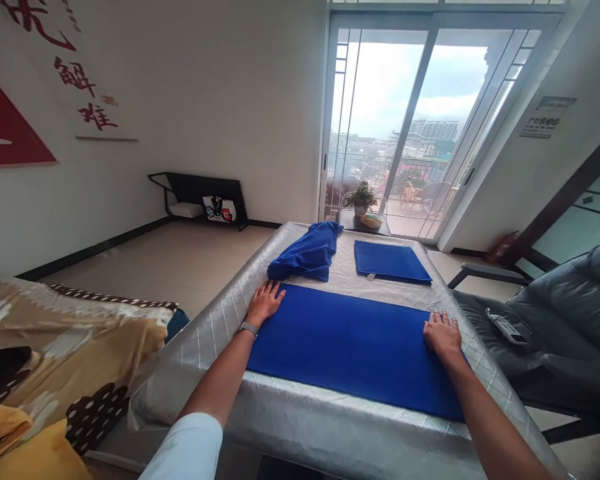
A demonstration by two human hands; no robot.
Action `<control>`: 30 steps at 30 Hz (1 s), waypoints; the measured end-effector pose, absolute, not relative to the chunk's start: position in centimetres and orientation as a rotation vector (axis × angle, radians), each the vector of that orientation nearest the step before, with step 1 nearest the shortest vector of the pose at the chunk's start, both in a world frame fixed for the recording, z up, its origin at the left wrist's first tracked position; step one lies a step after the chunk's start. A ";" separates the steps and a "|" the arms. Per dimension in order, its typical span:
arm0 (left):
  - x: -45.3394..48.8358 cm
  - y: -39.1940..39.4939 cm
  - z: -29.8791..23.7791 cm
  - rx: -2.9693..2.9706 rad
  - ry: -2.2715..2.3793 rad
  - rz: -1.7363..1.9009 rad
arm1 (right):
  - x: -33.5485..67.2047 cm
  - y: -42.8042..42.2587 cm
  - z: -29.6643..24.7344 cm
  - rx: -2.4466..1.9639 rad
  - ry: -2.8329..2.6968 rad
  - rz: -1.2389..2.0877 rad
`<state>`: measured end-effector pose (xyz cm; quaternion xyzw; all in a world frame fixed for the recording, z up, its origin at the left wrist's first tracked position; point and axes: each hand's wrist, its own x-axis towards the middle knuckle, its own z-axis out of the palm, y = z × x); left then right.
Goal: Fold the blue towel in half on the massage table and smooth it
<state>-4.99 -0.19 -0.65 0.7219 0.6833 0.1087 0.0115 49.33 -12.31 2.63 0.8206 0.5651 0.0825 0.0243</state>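
A long blue folded cloth (350, 340) lies flat across the near part of a table with a silvery quilted cover (220, 320). My left hand (267, 301) rests on its far left corner, fingers stretched out. On the far right corner lies my right hand (443, 333), palm down with fingers extended. Just beyond, a crumpled blue cloth (307, 253) sits at the left, close to my left fingertips. To its right is a neatly folded blue cloth (393, 261) with a small white tag at its near edge.
A grey padded armchair (570, 320) with a remote-like device (507, 328) stands at the right. Brown patterned bedding (70, 333) lies at the left. Beyond the table, a potted plant (363, 195) stands on a small dark table before the sliding glass door (405, 120).
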 end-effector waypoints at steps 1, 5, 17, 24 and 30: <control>-5.0 -0.2 -0.7 2.252 2.140 0.343 | 47.6 -12.0 3.0 2.513 1.811 0.284; -5.1 -0.2 -0.7 2.260 2.136 0.351 | 38.7 -10.4 3.6 2.327 2.136 0.202; -5.7 0.2 -1.3 2.274 2.149 0.281 | 37.4 -10.0 1.9 2.152 2.348 -0.267; -5.6 0.1 -1.0 2.274 2.171 0.276 | 52.0 -12.5 0.1 2.478 1.943 -0.049; -5.8 0.4 -1.7 2.289 2.185 0.279 | 53.4 -12.2 -1.0 2.503 1.894 -0.004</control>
